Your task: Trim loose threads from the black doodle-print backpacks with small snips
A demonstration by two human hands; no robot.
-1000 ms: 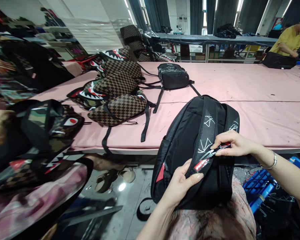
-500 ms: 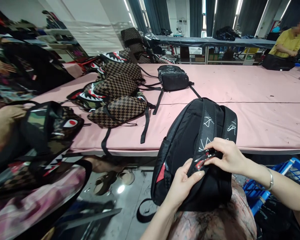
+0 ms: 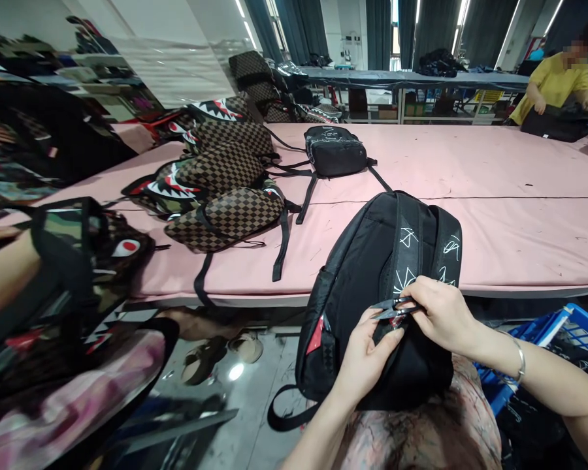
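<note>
A black backpack (image 3: 355,261) leans on the near edge of the pink table, its shoulder straps (image 3: 408,241) with white line drawings facing me. My right hand (image 3: 443,313) is closed on a small pair of dark thread snips (image 3: 391,309), blades pointing left over the strap's lower part. My left hand (image 3: 370,356) pinches that lower strap area, thumb and fingers just below the blades. A bit of red shows between the hands; what it is I cannot make out. The backpack's bottom rests against my patterned clothing (image 3: 421,437).
Checkered backpacks with shark mouths (image 3: 230,219) lie on the pink table (image 3: 529,241), beside a smaller black backpack (image 3: 336,153). At left, a person's arm (image 3: 10,271) handles a camouflage bag. A person in yellow (image 3: 561,81) works at far right. A blue basket (image 3: 568,320) stands at right.
The snips have turned, so their blades now point left and show clearly above my left hand. The person in yellow has spread their hands apart over a black bag.
</note>
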